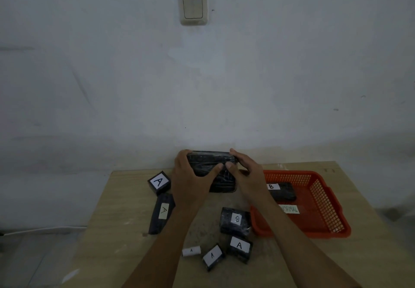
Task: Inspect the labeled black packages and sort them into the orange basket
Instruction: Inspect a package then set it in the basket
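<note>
A pale, scuffed wall point(292, 74) is seen behind the work area, dimly lit. A cream rocker light switch point(193, 7) is mounted on it, high and near centre. A light wood-grain counter point(116, 227) is set against the wall. Grey floor point(33, 254) is seen at lower left.

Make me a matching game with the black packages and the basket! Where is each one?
Things:
1. big black package
2. B package with upright letter
3. B package with upside-down letter
4. long A package

Places:
a. on the table, just left of the orange basket
b. held up by left hand and right hand
c. on the table, left of the left arm
d. inside the orange basket

Pairs: 1-b, 2-d, 3-a, 4-c
</note>
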